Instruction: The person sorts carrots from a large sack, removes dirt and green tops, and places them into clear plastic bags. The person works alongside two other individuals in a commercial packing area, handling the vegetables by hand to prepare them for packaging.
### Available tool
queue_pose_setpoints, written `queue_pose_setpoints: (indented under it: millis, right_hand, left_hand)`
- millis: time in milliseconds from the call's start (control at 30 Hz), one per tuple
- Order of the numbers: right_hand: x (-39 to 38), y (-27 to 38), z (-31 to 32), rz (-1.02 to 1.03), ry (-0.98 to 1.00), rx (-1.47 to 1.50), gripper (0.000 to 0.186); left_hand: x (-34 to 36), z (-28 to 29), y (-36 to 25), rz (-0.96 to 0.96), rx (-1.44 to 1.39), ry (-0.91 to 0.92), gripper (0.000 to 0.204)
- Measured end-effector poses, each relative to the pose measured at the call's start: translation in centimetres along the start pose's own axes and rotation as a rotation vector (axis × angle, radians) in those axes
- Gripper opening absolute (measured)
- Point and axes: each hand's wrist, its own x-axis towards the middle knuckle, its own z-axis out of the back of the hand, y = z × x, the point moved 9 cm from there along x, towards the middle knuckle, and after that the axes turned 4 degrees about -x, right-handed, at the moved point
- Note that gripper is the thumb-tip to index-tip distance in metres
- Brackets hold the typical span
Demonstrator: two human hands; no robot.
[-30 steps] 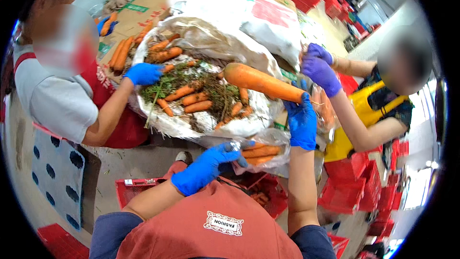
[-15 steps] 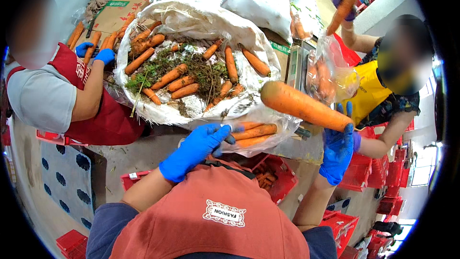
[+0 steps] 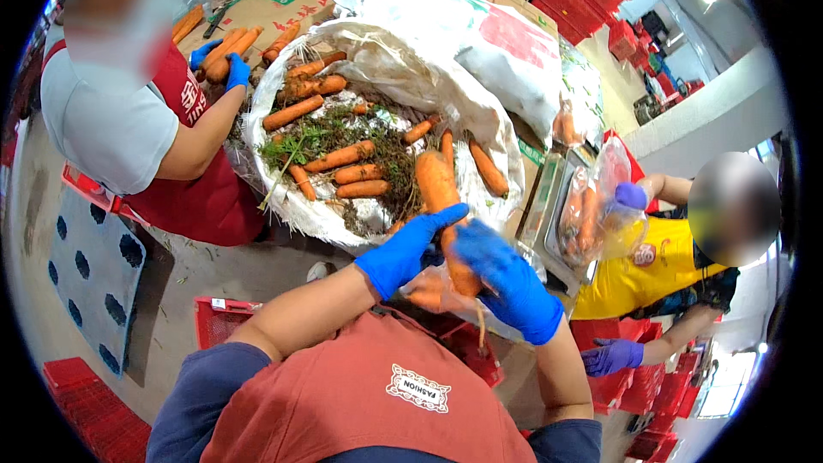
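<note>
A large carrot (image 3: 435, 180) stands tilted in front of me, its thick end up and its thin root tail down. My left hand (image 3: 411, 244), in a blue glove, is closed round its middle with the thumb across it. The blue-gloved right hand (image 3: 510, 279) lies against the carrot's right side; its fingers are smeared by motion. Below my hands, partly hidden by them, is a clear plastic bag with carrots (image 3: 424, 296). Just beyond lies an open white woven sack (image 3: 377, 39) holding several carrots (image 3: 339, 156), green tops and dirt.
At the left a co-worker in a red apron (image 3: 206, 197) handles carrots with blue gloves. A co-worker in a yellow apron (image 3: 613, 270) stands at the right, beside a scale (image 3: 549, 206) with bagged carrots. A full white sack (image 3: 480, 34) lies behind. Red crates (image 3: 227, 326) stand below.
The large carrot has come left and turned upright, from my right hand to between both hands. My left hand has left the bagged carrots. The yellow-aproned co-worker no longer holds a carrot up.
</note>
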Motion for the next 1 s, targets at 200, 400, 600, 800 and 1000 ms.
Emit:
queue_pose_setpoints:
  millis: [200,400,600,800,1000]
  right_hand:
    - [2.5,-12.8,-4.4,-0.84,-0.004,1.182,0.05]
    - [11.9,-12.7,-11.5,-0.48,0.067,1.933,0.078]
    - [12.3,-15.2,-13.5,-0.651,-0.065,2.004,0.059]
    - [11.8,-19.0,-12.0,-0.461,-0.202,1.211,0.027]
    - [10.5,-23.2,-6.7,-0.617,-0.48,0.19,0.019]
  left_hand:
    - [-0.2,1.2,-1.4,-0.087,-0.02,0.041,0.05]
    - [-0.8,0.4,-1.6,-0.011,-0.112,0.197,0.058]
    - [-0.9,1.6,-1.6,-0.058,-0.368,0.299,0.065]
    - [-0.5,2.0,-0.6,0.026,-0.533,0.389,0.07]
    - [0.3,2.2,-1.5,0.033,-0.691,0.471,0.072]
